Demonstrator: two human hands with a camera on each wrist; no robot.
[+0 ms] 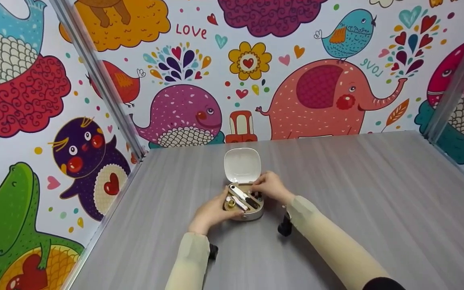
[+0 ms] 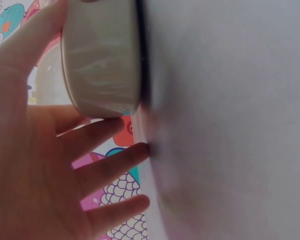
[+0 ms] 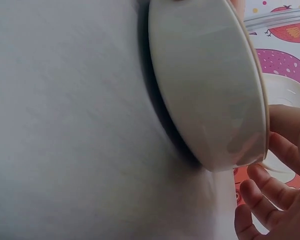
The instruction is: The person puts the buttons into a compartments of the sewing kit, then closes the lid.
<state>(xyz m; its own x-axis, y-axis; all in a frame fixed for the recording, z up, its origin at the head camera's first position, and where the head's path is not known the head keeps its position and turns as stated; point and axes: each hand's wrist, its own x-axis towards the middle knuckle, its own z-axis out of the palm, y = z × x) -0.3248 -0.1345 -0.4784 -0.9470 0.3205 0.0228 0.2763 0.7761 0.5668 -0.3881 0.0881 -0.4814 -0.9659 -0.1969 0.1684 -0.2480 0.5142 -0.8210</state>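
The grey table (image 1: 361, 209) stretches out on all sides of the white case (image 1: 252, 216), which sits upright on it straight ahead of the person, between the hands. The case's lid (image 1: 242, 164) stands raised at its back, its pale hollow turned toward the person.

The left hand (image 1: 212, 211) holds the case at its left and front: the thumb reaches along the front wall, the index finger bears on the other side, and the remaining fingers fan out beside it, as the left wrist view shows. The right hand (image 1: 274, 188) comes in at the case's right rear corner, fingers bent and fingertips over the right-hand part of the interior; whether they pinch anything is hidden.

Inside the case, a silver-and-black tool (image 1: 241, 193) lies with its long axis slanting from the back left to the front right. A slim pale piece (image 1: 239, 202) runs roughly parallel on its left, with a gold-coloured ring (image 1: 231, 204) farther left. Smallest are the dark bits (image 1: 257, 195) on the case's right side, across the slanting tool from the ring. The right hand is clearly nearer to these, its fingertips just behind them.
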